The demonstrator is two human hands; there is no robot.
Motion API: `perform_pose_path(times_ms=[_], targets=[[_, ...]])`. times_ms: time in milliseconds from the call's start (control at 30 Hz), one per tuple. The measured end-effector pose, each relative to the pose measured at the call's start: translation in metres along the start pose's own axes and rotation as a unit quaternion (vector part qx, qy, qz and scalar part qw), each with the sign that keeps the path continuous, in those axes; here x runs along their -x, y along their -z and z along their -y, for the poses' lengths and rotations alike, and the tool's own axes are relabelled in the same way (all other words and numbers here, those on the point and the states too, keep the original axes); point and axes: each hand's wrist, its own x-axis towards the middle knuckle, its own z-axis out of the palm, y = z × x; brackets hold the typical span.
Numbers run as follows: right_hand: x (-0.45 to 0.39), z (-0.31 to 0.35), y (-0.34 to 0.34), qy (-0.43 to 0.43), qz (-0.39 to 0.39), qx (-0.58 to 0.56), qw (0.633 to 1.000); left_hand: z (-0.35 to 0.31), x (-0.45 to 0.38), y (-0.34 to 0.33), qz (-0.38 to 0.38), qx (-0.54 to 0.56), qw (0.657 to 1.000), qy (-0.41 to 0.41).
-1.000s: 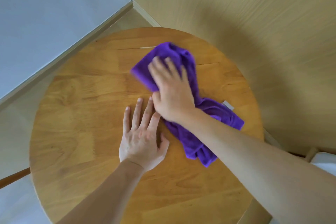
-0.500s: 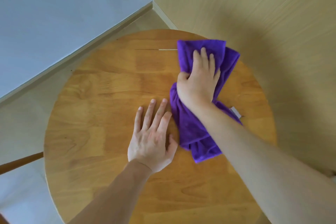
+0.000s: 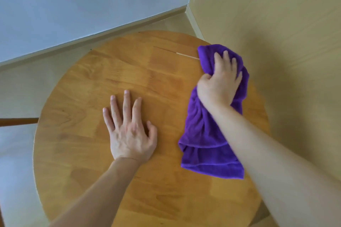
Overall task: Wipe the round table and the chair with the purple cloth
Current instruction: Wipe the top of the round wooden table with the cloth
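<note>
Both hands are on the round wooden tabletop (image 3: 77, 108). Left of centre in the frame, the left hand (image 3: 129, 131) lies flat, palm down, fingers straight and spread, holding nothing. Toward the right, the right hand (image 3: 219, 81) presses down on the purple cloth (image 3: 204, 143), its fingers curled into the bunched fabric near the tabletop's upper right edge. From there the cloth trails down toward the lower right of the frame, lying rumpled on the wood under the forearm. No label, brand or writing can be read anywhere on it.

At the left edge of the frame, a brown wooden bar (image 3: 18, 121) juts out from under the tabletop.
</note>
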Motion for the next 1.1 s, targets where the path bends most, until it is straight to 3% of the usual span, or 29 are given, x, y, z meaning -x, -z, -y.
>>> perform_pose_path(times_ms=[33,100,200,267,333,400,533,667,700,767,867,933,1000,1100], targets=[[0.013,0.013,-0.004,0.020,0.011,0.012,1.000,0.000,0.000,-0.001,-0.002,0.000,1.000,0.001],[0.050,0.030,-0.013,0.166,0.058,0.040,0.984,0.001,0.000,-0.003,-0.009,0.001,1.000,-0.006],[0.105,0.022,-0.016,0.399,0.172,0.048,0.899,0.002,0.002,-0.005,-0.019,0.024,1.000,-0.002],[0.097,0.005,-0.011,0.472,0.198,0.058,0.857,0.002,0.003,-0.006,-0.025,0.032,0.999,0.000],[0.059,-0.008,-0.006,0.508,0.184,0.083,0.837,0.002,0.002,-0.005,-0.034,0.036,0.999,-0.006],[0.017,-0.018,-0.001,0.456,0.150,0.074,0.874,0.002,0.001,-0.004,-0.035,0.037,0.999,-0.006],[-0.011,-0.006,-0.004,0.203,0.044,0.025,0.978,0.003,0.001,-0.004,-0.033,0.029,0.999,-0.002],[0.027,0.047,-0.022,0.050,0.007,0.013,0.999,0.001,0.000,-0.002,-0.027,0.023,0.999,0.005],[0.042,0.054,-0.026,0.063,0.021,0.019,0.998,0.001,0.000,-0.001,-0.026,0.022,0.999,0.006],[0.068,0.054,-0.030,0.181,0.081,0.024,0.980,0.001,0.000,-0.001,-0.024,0.024,0.999,0.005],[0.054,0.024,-0.013,0.433,0.213,0.016,0.876,0.001,0.001,-0.002,-0.023,0.027,0.999,0.001],[0.013,0.000,0.002,0.503,0.239,0.028,0.830,0.001,0.000,-0.001,-0.022,0.027,0.999,0.001],[-0.029,-0.024,0.011,0.464,0.180,0.040,0.866,0.001,-0.001,-0.001,-0.017,0.029,0.999,0.000],[-0.055,-0.031,0.010,0.229,0.049,-0.010,0.972,0.002,0.000,0.000,-0.013,0.026,1.000,-0.001]])
